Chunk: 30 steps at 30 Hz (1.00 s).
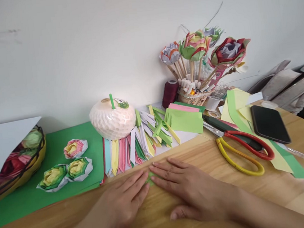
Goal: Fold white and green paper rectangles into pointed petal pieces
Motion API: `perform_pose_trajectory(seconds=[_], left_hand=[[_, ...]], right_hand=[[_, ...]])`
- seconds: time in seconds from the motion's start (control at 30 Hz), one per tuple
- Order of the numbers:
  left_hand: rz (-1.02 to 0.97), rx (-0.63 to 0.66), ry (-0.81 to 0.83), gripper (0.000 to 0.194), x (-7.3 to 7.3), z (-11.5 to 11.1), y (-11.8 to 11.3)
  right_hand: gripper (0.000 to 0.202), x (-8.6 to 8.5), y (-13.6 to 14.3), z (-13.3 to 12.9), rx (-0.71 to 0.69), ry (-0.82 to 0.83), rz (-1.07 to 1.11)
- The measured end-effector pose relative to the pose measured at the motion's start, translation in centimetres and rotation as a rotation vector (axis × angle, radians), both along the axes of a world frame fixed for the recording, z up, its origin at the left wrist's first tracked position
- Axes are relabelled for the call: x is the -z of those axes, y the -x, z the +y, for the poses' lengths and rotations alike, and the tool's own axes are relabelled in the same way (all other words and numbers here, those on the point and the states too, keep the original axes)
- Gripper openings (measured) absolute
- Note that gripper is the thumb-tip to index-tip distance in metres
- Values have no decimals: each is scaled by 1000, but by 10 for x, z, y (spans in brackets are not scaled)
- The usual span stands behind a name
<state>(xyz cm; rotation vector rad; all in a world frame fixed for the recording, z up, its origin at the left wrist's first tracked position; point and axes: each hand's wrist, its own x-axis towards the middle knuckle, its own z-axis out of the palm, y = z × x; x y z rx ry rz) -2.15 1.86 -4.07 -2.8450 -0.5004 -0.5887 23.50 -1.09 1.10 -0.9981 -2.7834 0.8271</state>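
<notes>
On the wooden table (152, 219), a small piece of light green paper (150, 178) lies mostly hidden under fingertips. My left hand (125, 198) rests flat on its left side, fingers extended and side by side. From the right, my right hand (187, 188) lies flat with fingers spread and the thumb apart, its fingertips touching the paper. Just beyond both hands is a row of folded paper strips (122, 155) in yellow, pink, green and white. A stack of light green paper rectangles (186, 120) lies behind and to the right.
Red-and-yellow-handled scissors (240, 152) and a black phone (269, 123) lie at right. A white textured round container (113, 120) stands behind the strips. Paper flowers (77, 168) sit on green sheets (89, 135) at left, near a yellow basket (37, 164). A flower-filled basket (193, 97) stands behind.
</notes>
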Motion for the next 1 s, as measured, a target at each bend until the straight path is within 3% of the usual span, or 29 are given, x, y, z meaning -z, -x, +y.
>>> perform_pose_trajectory(seconds=[0.1,0.37,0.57,0.73,1.0], left_hand=[[37,-9,-11,43,1,-4,2],[72,-51,-145,40,-24,-18,-9],[83,-53,-110,33,-20,-18,-8],[99,-64,-115,30,-18,-18,-8],[73,-78,-151,32,-27,-21,-12]], right_hand=[[73,0,-1,-2,7,29,31],[74,-3,-6,0,70,-11,-19],[86,7,-1,-2,72,-154,-17],[86,3,10,-9,-44,-79,14],[73,-2,-13,-1,62,-132,-103]])
